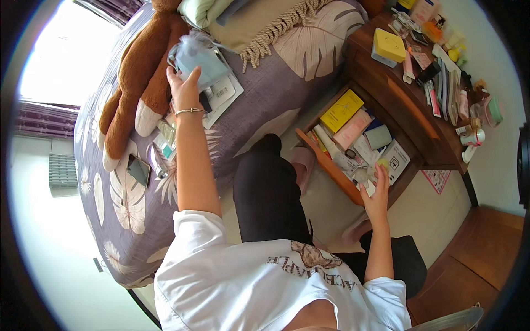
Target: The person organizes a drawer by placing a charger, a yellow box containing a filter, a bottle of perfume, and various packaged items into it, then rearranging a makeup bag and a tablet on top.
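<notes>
My left hand (185, 92), with a bracelet at its wrist, is at a light blue drawstring pouch (203, 66) on the bed. Its thumb overlaps the pouch's lower edge; whether the fingers grip it is hidden. Under the pouch lie flat white packages (221, 93), one bearing a barcode. My right hand (376, 196) reaches into a pulled-out wooden drawer (331, 169), thumb and fingers apart. Its fingertips are beside a small yellow-green round item (383, 164). Within the drawer are a yellow box (342, 111), a pink box (352, 129), a grey-green case (378, 137) and a printed white box (395, 159).
A brown plush toy (143, 78) stretches across the bed (252, 103). Near its feet lie a smartphone (138, 170) and a purple tube (156, 160). Cosmetics and a yellow-lidded box (389, 45) crowd the wooden dresser top (368, 78). My legs (269, 194) are between bed and drawer.
</notes>
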### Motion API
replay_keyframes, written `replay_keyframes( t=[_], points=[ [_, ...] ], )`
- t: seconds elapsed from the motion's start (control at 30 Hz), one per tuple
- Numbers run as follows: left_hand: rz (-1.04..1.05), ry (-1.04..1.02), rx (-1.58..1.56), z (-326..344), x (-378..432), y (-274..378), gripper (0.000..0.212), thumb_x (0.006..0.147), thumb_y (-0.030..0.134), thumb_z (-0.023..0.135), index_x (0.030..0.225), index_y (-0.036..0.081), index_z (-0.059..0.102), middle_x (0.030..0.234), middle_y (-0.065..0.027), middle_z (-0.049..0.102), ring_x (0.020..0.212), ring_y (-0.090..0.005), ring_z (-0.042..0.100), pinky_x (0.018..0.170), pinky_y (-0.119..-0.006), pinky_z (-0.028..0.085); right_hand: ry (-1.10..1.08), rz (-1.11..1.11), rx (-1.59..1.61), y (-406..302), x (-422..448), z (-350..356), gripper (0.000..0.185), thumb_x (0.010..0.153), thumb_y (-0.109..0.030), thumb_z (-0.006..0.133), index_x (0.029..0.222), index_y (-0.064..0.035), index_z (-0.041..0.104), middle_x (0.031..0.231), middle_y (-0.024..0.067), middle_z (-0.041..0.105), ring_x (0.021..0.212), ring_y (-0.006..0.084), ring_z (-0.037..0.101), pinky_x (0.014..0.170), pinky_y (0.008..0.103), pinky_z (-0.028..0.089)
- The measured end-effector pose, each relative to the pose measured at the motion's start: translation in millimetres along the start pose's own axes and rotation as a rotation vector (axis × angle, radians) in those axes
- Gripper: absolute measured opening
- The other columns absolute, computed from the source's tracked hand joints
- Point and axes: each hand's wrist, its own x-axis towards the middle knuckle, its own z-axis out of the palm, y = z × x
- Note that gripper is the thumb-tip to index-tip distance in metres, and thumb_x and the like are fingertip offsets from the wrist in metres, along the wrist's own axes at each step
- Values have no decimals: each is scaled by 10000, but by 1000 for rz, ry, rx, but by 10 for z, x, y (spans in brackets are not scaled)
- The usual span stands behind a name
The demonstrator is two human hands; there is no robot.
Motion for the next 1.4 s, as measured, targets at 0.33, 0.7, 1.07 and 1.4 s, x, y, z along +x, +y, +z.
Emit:
replay_keyframes(
  t=[0.33,0.7,1.07,1.4],
  points=[
    [791,-160,1402,99,-25,-433,456,808,354,521,1164,70,535,1333,-240,345,1245,-406,289,1032,-456,232,-7,140,-78,452,-112,-161,583,768,-72,613,1297,-124,373,1351,155,305,1139,308,440,933,379,386],
    [759,-1754,956,1725,-1649,-948,394,812,164,544,1186,58,479,1152,-145,526,1054,-311,509,874,-377,431,-281,408,-41,1416,42,271,361,772,-157,603,1078,27,549,1157,218,509,1061,345,494,913,376,394],
    [130,-1805,1201,2051,-2552,-2074,387,827,248,520,1177,85,489,1044,-137,605,955,-303,577,835,-406,450,-338,138,-115,1560,617,940,409,700,-132,676,1094,-105,567,1059,140,566,909,311,563,789,387,464],
    [-531,-1289,433,2170,-2256,-1965,509,840,393,568,1169,9,507,1061,-100,591,990,-185,561,822,-337,452,-161,403,421,1210,640,481,215,787,-209,641,895,-23,636,745,45,599,693,203,555,643,317,433]
  ],
)
